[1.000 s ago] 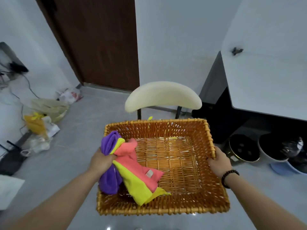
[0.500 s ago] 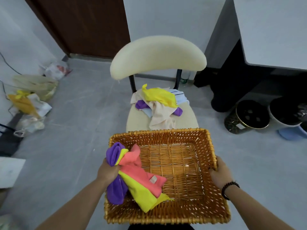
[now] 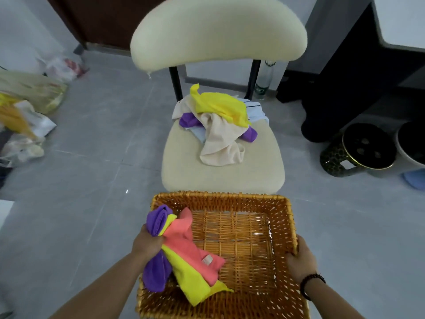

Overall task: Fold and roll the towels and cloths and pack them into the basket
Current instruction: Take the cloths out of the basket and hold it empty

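1. So what just changed: the view has tipped down and moved in over the last second. Before, the chair (image 3: 222, 162) was mostly just its backrest behind the basket (image 3: 247, 245); now the whole seat shows, with a loose pile of cloths (image 3: 218, 120) on it at 12 o'clock from the basket. The grip on the basket and the bundle looks the same throughout.

2. What that means, my read: nothing is folded or rolled yet. The person seems to be bringing the basket up to the chair so the pile is within reach, so we're right at the start.

3. Hands: the left hand (image 3: 147, 244) is clenched around a bunch of three cloths, purple (image 3: 156, 272), yellow (image 3: 190, 282) and coral (image 3: 190, 247), right at the basket's 9 o'clock rim. The right hand (image 3: 299, 261) is curled over the rim at 3 o'clock, holding the basket up. Hands well apart, one on each side.

4. Orientation of the bundle: its long axis runs roughly from 11 o'clock to 5 o'clock. The purple's bunched end pokes up past the fist toward 11; the loose tails of yellow and coral trail down toward 5, draping onto the basket floor.

5. The basket itself is a rectangle, far edge just beside the chair seat's front.
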`<action>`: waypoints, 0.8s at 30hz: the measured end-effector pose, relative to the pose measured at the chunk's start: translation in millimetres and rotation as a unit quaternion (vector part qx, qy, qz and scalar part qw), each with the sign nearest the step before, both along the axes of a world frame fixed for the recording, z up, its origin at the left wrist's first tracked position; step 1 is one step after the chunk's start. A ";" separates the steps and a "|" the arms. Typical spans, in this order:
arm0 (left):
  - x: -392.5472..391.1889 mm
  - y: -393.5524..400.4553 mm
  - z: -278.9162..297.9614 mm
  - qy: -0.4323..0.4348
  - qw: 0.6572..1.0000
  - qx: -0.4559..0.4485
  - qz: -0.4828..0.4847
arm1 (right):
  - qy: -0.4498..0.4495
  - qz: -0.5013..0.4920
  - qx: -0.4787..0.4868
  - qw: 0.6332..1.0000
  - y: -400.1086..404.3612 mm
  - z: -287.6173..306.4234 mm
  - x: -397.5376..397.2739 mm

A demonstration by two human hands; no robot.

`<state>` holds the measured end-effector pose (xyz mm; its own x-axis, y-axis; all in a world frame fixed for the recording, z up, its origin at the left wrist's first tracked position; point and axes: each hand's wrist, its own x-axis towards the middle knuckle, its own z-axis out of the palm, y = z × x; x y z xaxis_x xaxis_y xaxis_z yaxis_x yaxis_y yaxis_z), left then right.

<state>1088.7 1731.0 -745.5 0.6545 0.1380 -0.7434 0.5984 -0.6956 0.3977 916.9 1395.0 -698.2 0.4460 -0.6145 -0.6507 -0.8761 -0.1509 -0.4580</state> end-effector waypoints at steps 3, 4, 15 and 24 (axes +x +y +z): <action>-18.2 -1.2 -24.1 0.003 0.999 0.022 0.024 | 0.007 -0.016 0.002 1.000 2.1 -32.6 -4.7; -25.0 -3.5 -29.0 0.004 0.999 0.030 0.026 | 0.009 -0.020 0.000 1.000 3.4 -44.6 -6.2; -7.9 -18.5 -150.3 0.050 0.996 0.057 -0.052 | 0.043 -0.003 -0.007 0.999 -14.9 -181.3 15.2; 22.9 -31.4 -240.9 0.098 0.994 0.016 -0.045 | 0.076 0.012 -0.007 0.997 -33.6 -275.9 45.6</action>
<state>1111.7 1699.7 -986.4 0.5089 0.1113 -0.8536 0.5963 -0.7608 0.2563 962.5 1361.4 -974.0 0.3577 -0.6142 -0.7034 -0.9312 -0.1777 -0.3183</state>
